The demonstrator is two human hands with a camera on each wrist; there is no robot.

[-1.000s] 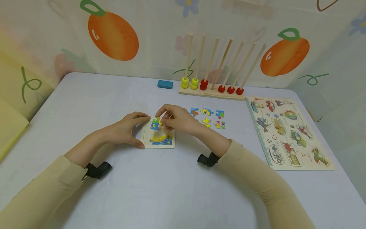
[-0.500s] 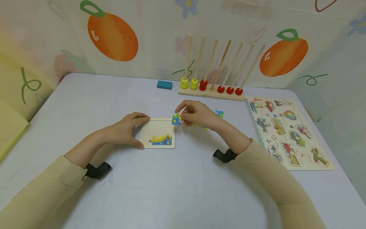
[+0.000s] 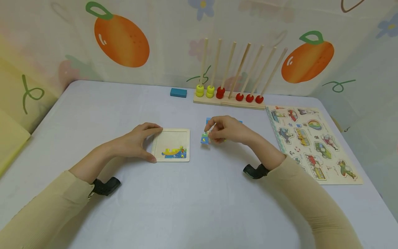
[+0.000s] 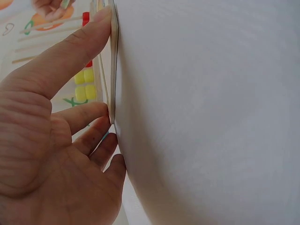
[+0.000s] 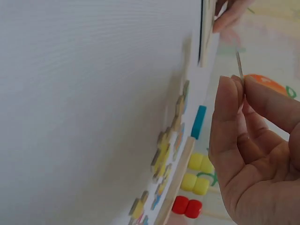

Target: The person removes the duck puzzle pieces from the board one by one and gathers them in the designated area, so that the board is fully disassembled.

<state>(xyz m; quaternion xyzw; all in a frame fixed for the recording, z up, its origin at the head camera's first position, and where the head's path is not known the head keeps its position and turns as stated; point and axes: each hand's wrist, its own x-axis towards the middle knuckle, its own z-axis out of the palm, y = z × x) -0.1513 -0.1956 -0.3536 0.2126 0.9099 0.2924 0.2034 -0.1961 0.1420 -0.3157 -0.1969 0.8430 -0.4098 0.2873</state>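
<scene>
A small square wooden puzzle tray (image 3: 169, 137) lies flat on the table, with joined pieces (image 3: 175, 153) showing a yellow boat on blue along its near side. My left hand (image 3: 133, 141) holds the tray's left side, thumb at the near corner and index finger at the far one. To the right of the tray, my right hand (image 3: 228, 129) pinches a blue and green puzzle piece (image 3: 204, 139) between thumb and fingertips, above the table. In the right wrist view this piece (image 5: 239, 63) appears edge-on. Loose puzzle pieces (image 5: 161, 154) lie below the right hand, mostly hidden by it in the head view.
At the back stands a wooden peg rack (image 3: 230, 102) with yellow and red beads on its rods. A blue block (image 3: 178, 92) lies left of it. A large picture board (image 3: 314, 145) of vehicles lies at the right. Patterned cloth hangs behind the table.
My right hand has carried the pinched piece from over the tray out to the right, near the loose pieces. My left hand has kept its place at the tray.
</scene>
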